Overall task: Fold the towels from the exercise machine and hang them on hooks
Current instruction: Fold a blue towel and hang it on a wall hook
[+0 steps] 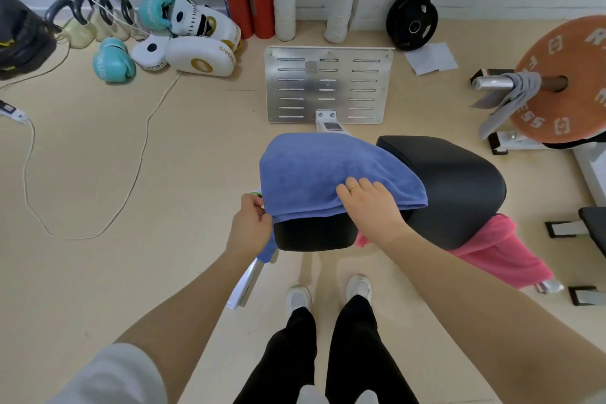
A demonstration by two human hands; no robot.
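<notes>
Blue towel on the black seat pad — both hands at it.

I see the left hand [251,218] pinching the blue towel [328,174] at its left near corner; this towel drapes over the black seat pad [459,184]; the right hand [370,203] lies flat and open on its near edge — a pink towel [501,246] hangs right of the pad.
</notes>
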